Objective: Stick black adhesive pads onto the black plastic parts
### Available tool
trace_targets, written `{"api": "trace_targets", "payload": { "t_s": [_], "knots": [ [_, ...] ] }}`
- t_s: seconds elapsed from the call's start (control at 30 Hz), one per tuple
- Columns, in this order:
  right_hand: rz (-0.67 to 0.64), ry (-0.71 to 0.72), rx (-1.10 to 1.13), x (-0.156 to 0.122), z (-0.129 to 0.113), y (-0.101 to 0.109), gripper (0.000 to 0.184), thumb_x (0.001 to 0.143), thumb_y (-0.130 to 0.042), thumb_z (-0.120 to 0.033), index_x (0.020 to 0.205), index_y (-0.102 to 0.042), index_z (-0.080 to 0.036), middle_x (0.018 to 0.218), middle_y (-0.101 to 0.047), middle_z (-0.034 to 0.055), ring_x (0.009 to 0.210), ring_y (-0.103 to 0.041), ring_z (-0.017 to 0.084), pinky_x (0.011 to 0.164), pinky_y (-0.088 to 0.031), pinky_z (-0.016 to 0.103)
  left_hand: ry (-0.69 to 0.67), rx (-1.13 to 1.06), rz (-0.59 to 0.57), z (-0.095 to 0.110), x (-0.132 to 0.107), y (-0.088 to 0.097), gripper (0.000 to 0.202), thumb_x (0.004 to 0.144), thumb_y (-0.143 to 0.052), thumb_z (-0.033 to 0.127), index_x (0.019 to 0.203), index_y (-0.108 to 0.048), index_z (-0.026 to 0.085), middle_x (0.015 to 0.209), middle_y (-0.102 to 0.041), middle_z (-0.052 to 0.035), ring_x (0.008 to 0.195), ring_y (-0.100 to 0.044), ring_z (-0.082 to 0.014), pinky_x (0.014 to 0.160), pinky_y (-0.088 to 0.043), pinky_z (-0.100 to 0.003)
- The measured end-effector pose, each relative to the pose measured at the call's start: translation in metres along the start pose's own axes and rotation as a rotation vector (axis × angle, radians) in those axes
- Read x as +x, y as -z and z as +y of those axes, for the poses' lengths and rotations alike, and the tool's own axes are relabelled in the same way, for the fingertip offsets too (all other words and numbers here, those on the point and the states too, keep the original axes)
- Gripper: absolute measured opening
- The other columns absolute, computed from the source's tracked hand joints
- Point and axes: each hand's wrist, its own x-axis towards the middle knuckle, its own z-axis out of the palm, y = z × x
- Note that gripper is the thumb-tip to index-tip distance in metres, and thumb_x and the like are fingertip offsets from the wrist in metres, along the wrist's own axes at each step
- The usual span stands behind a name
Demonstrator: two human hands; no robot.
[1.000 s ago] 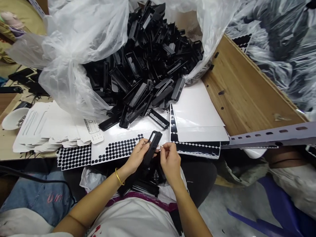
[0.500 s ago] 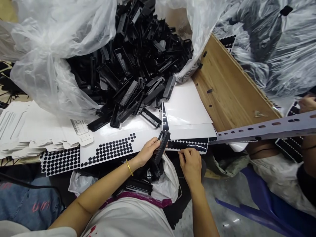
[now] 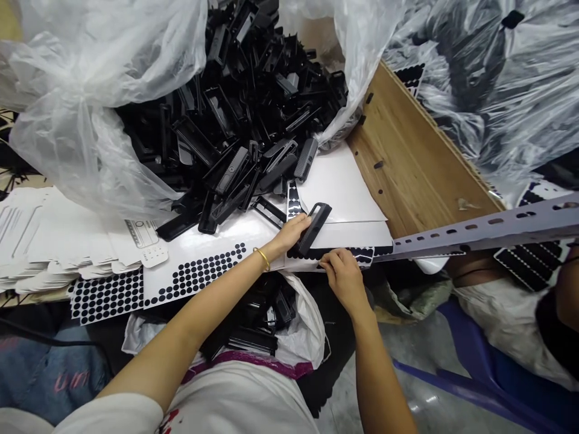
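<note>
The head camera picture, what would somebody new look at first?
Probably the big heap of black pieces at the top middle, with a cloudy plastic bag at its sides. Below it, the left hand holds one black piece, with the right hand close by. White sheets with black dots lie left of both hands.

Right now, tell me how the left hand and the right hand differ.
The left hand grips a black part; the right hand has no such part and is at the front edge of the black-patterned sheet. The left hand has a yellow bangle at its wrist; the right hand's wrist shows none. Both hands are ungloved.
</note>
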Motion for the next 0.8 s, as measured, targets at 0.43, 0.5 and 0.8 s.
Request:
{"api": "trace_targets", "payload": {
  "t_s": [0.43, 0.5, 0.8],
  "knots": [
    [-0.144, 0.142, -0.065, 0.022, 0.007, 0.015, 0.018, 0.086, -0.044, -0.012, 0.076, -0.057, -0.019, 0.081, -0.055, 0.0068, 0.077, -0.048, 0.020, 0.069, -0.040, 0.031, -0.008, -0.072, -0.040, -0.006, 0.000, -0.007, 0.033, 0.078, -0.061, 0.035, 0.061, -0.038, 0.018, 0.056, -0.035, 0.0070, 0.049, -0.031, -0.0058, 0.047, -0.027, -0.019],
    [-0.095, 0.171, -0.193, 0.015, -0.001, 0.011, 0.023, 0.088, -0.040, -0.010, 0.078, -0.059, -0.018, 0.081, -0.057, 0.0086, 0.075, -0.047, 0.021, 0.067, -0.038, 0.033, -0.014, -0.086, -0.040, -0.011, 0.001, -0.006, 0.032, 0.078, -0.061, 0.034, 0.061, -0.039, 0.018, 0.056, -0.036, 0.0071, 0.050, -0.032, -0.0059, 0.048, -0.028, -0.019],
    [-0.076, 0.205, 0.339, -0.016, -0.070, -0.008, 0.020, 0.088, -0.046, -0.018, 0.071, -0.054, -0.022, 0.071, -0.057, 0.0020, 0.065, -0.052, 0.017, 0.059, -0.042, 0.028, 0.014, -0.126, -0.044, -0.009, -0.016, 0.004, 0.029, 0.077, -0.063, 0.039, 0.069, -0.046, 0.017, 0.060, -0.048, 0.0059, 0.055, -0.049, -0.0069, 0.055, -0.041, -0.019]
  ]
}}
